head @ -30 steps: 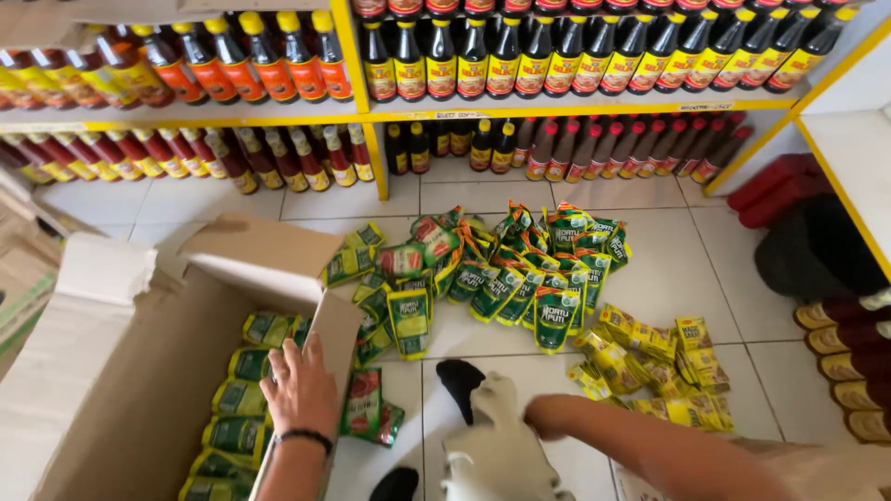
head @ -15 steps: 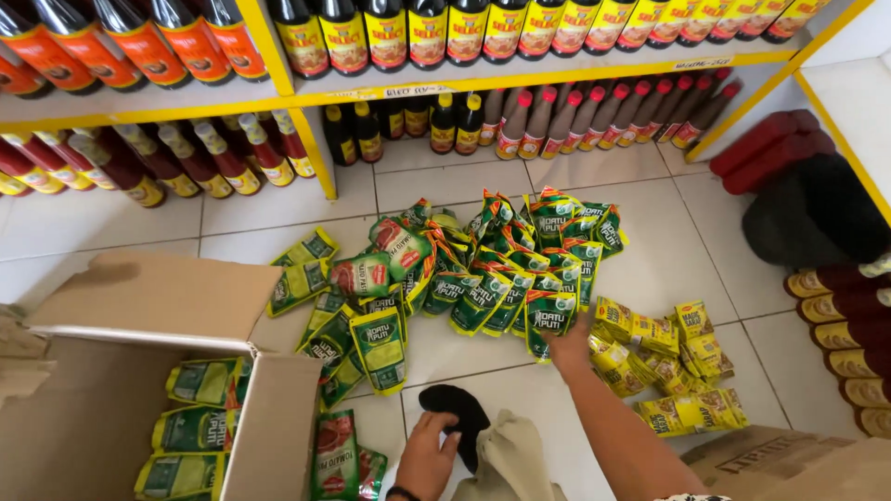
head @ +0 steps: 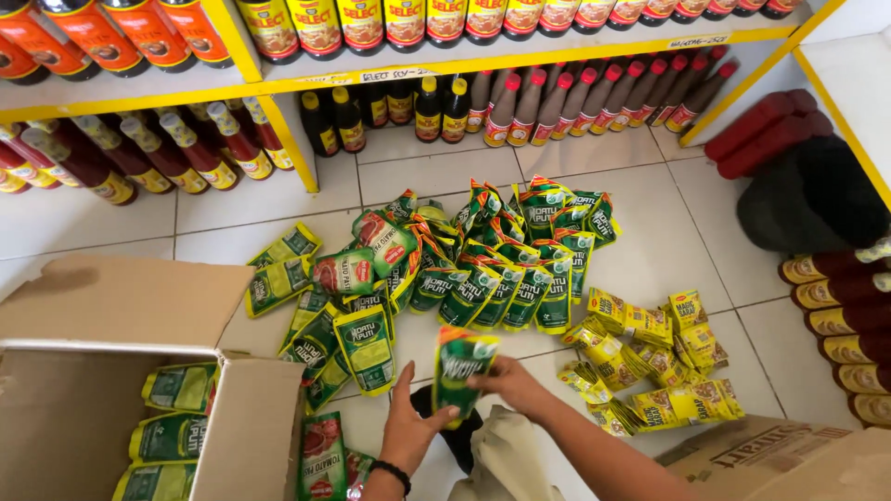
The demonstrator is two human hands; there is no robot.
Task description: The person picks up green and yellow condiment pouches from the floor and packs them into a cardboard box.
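The white tiled floor (head: 111,218) carries a spread of green sauce pouches (head: 492,269), a smaller heap of yellow sachets (head: 650,357) to their right, an open cardboard box (head: 111,315) (more pouches inside) — and, along the wall, a yellow shelf (head: 520,63) of bottles (head: 548,107).

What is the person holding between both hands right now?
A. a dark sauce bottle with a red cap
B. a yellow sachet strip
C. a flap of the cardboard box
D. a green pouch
D: the left hand and right hand together hold one green pouch upright above the tiled floor, while the yellow sachets lie to the right and the cardboard box sits untouched on the left.
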